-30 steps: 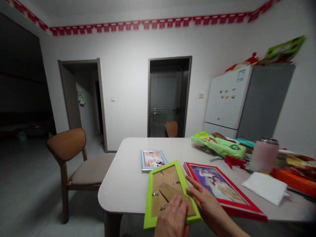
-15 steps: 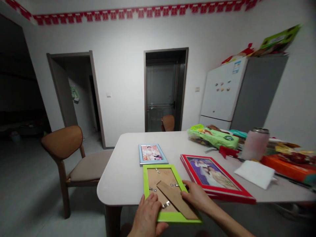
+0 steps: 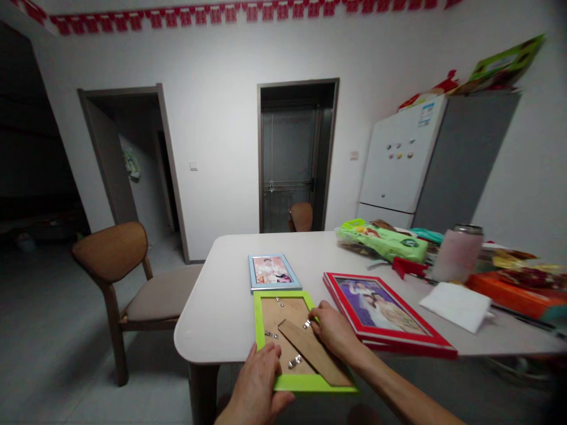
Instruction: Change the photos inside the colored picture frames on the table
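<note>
A green picture frame point(image 3: 310, 383) lies back side up at the table's near edge, its lower end jutting over the edge. My left hand point(image 3: 259, 378) grips its lower left corner, thumb under the rim and fingers on top. On the brown backing board point(image 3: 287, 313) are several metal clips and a slanted stand leg point(image 3: 312, 354). My right hand point(image 3: 334, 332) reaches over the right rim, its bent fingertips at the right metal clip point(image 3: 306, 324). Just beyond lies a light blue picture frame point(image 3: 272, 289), photo up. To the right, a red picture frame point(image 3: 381, 334) lies on another red one.
On the white table point(image 3: 217, 295), a folded white tissue point(image 3: 456, 306), pink bottle point(image 3: 458, 255), green package point(image 3: 385, 241) and orange box point(image 3: 509, 292) stand to the right. A brown chair point(image 3: 110, 251) is at the left, a fridge point(image 3: 394, 159) at the back right.
My right hand has moved from the frame's right rim up and inward, onto the right clip. My left hand keeps its hold at the lower left corner. The view has tilted slightly.
</note>
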The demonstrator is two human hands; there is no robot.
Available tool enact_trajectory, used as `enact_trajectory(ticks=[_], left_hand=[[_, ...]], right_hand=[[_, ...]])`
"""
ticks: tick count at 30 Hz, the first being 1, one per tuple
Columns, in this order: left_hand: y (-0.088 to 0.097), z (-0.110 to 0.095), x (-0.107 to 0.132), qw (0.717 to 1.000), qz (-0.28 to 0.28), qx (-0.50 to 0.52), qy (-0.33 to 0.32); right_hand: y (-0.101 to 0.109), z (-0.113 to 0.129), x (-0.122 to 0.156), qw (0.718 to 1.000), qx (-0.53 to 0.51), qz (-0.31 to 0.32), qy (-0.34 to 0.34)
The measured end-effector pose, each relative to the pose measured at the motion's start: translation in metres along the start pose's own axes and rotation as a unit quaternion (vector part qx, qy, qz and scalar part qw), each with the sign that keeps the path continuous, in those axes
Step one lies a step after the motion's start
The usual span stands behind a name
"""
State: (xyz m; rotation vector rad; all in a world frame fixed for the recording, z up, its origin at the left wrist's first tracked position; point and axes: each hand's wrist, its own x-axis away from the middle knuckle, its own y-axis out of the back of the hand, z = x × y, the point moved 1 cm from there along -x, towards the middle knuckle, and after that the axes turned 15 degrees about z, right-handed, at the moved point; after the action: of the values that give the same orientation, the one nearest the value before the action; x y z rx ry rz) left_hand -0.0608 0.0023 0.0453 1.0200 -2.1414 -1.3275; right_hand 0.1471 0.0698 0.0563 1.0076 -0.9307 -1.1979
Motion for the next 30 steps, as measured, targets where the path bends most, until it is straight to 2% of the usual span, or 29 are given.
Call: enact_trajectory(ticks=[4,7,9,12,15,19,23,30], left_hand=[[-0.003,0.001,-0.001,1.0,0.006,-0.001,0.002],[-0.004,0.003,-0.001,1.0,-0.008,0.008,-0.007],[-0.004,0.004,-0.001,1.0,-0.016,0.012,-0.01],[-0.004,0.003,-0.001,1.0,-0.012,0.008,-0.008],[-0.004,0.003,-0.002,1.0,-0.008,0.004,-0.002],[-0.005,0.003,-0.002,1.0,-0.018,0.01,-0.011],[-0.006,0.004,0.0,1.0,-0.014,0.013,-0.01],[-0.009,0.008,-0.001,0.999,-0.02,0.006,-0.024]], right_hand=[[0.001,0.006,0.005,1.0,0.01,-0.011,0.011],[0.002,0.022,0.011,0.994,-0.025,-0.029,0.098],[0.0,0.036,0.011,0.985,-0.06,-0.008,0.159],[-0.008,0.058,0.004,0.979,-0.084,0.019,0.187],[-0.018,0.071,-0.007,0.983,-0.075,0.02,0.169],[-0.028,0.074,-0.016,0.987,-0.071,-0.012,0.146],[-0.026,0.067,-0.024,0.99,-0.047,-0.018,0.132],[-0.021,0.048,-0.058,0.999,0.014,-0.036,0.027]])
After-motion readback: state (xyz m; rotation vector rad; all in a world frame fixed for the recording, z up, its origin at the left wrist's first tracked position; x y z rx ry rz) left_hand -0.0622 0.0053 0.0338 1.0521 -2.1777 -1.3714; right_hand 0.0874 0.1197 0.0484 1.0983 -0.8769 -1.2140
